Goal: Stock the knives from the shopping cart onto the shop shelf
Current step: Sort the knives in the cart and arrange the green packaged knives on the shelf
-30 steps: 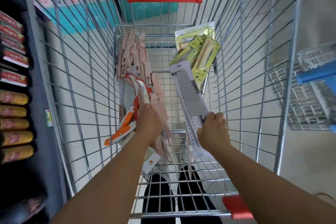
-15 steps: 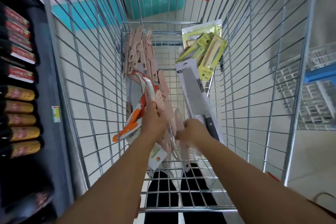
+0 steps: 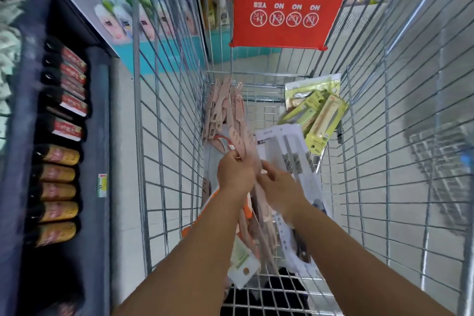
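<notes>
Deep in the shopping cart (image 3: 364,115), both hands meeting over a bundle of pink knives (image 3: 246,146). Left hand (image 3: 236,174) gripping the bundle, long axis running toward the cart's far end; right hand (image 3: 278,187) touching just beside, grip unclear through blur. Shelf (image 3: 100,115) left of the cart.

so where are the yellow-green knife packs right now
In the head view the yellow-green knife packs lean in the cart's far right corner, just beyond the white knife card and below the red sign.
</notes>
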A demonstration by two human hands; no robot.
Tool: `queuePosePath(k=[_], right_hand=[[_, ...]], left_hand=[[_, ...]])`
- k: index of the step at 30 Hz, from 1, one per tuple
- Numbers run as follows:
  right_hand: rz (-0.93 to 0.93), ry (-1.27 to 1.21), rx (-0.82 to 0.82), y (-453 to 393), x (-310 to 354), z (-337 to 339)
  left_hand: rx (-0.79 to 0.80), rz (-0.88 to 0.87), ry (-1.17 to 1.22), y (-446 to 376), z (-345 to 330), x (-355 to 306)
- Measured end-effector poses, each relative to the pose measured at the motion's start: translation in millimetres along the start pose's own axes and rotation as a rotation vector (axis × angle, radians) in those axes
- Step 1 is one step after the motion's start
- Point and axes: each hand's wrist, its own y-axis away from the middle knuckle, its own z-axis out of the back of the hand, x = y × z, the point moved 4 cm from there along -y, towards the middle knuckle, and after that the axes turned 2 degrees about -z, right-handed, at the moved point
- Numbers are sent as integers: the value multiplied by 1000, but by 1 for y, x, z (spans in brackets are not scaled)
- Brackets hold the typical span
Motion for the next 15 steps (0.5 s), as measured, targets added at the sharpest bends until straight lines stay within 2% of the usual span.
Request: queuePosePath(k=[5, 8, 10, 13, 15], right_hand=[[-16, -207, -19, -27, 1, -1], [-41, -194, -46, -58, 2, 0], [-65, -165, -66, -79, 7, 2], [-91, -116, -91, -115, 20, 5], [-73, -116, -121, -144, 28, 2]], left_hand=[[-60, -20, -65, -29, -7, -18], [-61, -75, -208, -48, -13, -22], [-60, -135, -394, -61, -12, -14], [11, -228, -832, -70, -8, 10], [77, -184, -931, -71, -6, 26]])
